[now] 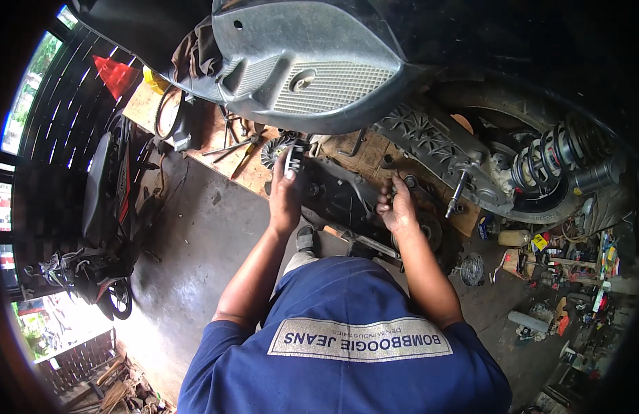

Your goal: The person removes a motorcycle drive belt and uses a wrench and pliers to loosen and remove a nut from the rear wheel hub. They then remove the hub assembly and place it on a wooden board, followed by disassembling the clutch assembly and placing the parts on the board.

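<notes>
My left hand point(285, 196) is closed round a small black-and-white cylinder point(294, 160), perhaps a tube or small can. It is raised above the dark engine cover point(336, 190) on the wooden bench. My right hand point(400, 205) hovers at the cover's right side with its fingers curled together. Whatever those fingers hold, if anything, is too small to make out. Beyond my left hand lies a finned fan wheel point(272, 153), partly hidden. The scooter's ribbed crankcase point(437, 141) stretches to the right, with a metal shaft point(458, 193) jutting from it.
The scooter's grey footboard point(312, 83) overhangs the bench point(216, 131). Hand tools, among them pliers point(246, 155), and a drive belt point(169, 114) lie at left. A coil-spring shock absorber point(550, 162) and tyre point(512, 103) stand at right. Another motorbike point(102, 200) is parked at far left; loose parts clutter the right floor.
</notes>
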`<state>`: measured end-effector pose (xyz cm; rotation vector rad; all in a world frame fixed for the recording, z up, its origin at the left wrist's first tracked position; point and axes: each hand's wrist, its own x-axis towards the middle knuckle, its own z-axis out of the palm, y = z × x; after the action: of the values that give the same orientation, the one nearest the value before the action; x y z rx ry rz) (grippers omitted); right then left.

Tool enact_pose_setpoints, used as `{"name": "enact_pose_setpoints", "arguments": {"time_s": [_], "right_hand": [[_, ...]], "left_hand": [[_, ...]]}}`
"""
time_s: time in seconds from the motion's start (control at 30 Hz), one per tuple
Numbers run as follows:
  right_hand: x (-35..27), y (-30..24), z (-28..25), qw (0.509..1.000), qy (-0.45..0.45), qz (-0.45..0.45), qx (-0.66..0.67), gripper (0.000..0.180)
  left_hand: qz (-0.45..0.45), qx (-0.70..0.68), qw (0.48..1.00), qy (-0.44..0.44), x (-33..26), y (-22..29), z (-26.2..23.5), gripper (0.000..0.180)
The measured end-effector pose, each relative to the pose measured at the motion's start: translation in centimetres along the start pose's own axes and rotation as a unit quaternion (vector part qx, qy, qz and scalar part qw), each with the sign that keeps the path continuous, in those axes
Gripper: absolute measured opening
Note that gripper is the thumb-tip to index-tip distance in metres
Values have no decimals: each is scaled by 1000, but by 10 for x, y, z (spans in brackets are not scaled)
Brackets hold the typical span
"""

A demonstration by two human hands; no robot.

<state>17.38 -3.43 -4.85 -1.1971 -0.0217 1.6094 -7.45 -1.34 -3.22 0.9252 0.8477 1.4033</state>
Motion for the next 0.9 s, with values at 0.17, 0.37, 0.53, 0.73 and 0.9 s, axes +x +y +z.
{"name": "enact_pose_setpoints", "arguments": {"time_s": [0.17,0.37,0.53,0.73,0.9], "right_hand": [[22,16,-3,815,5,-272,-512,24],[16,31,48,511,-84,-316,-795,27],[52,50,41,366,-119,-348,-855,30],[59,57,30,343,-100,-370,-858,27],[48,50,32,348,-100,-376,-853,26]], "left_hand": [[-22,-48,999,-1,-17,-5,-21,68],[-34,-98,995,-16,-38,-4,-10,70],[-38,-87,995,-32,-45,0,-13,71],[-66,-164,984,-8,-59,-6,-26,75],[-69,-190,979,-24,-57,-7,-30,74]]}}
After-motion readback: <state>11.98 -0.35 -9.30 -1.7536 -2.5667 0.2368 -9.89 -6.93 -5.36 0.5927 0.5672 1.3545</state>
